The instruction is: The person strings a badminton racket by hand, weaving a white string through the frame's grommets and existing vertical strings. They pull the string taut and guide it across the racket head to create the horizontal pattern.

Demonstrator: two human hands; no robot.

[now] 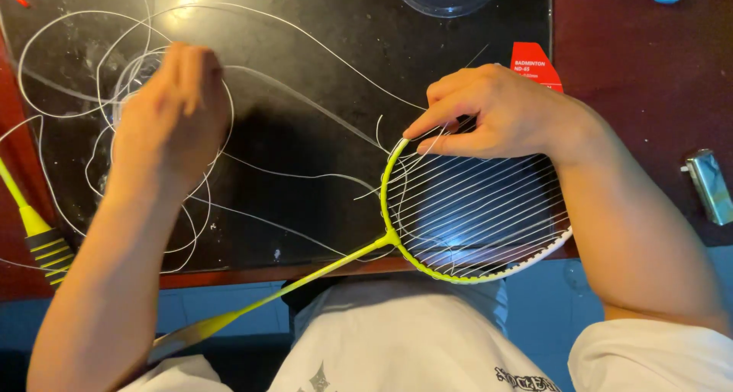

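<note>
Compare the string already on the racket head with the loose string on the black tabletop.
The strung lines run straight, parallel and taut inside the yellow frame; the loose string lies in slack, tangled curves. The right hand pinches at the strung lines; the left hand pulls the loose string. Both are thin and white.

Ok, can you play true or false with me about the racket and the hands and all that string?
1. The racket has a yellow-green frame. True.
2. The right hand rests on the racket's head, fingers at the strings. True.
3. The left hand holds scissors. False: it is up over the loose white string, pinching at it; no scissors are in it.
4. The loose string lies in loops on the dark tabletop. True.
5. The racket has no strings in it at all. False: many white strings already run across its head.
</note>
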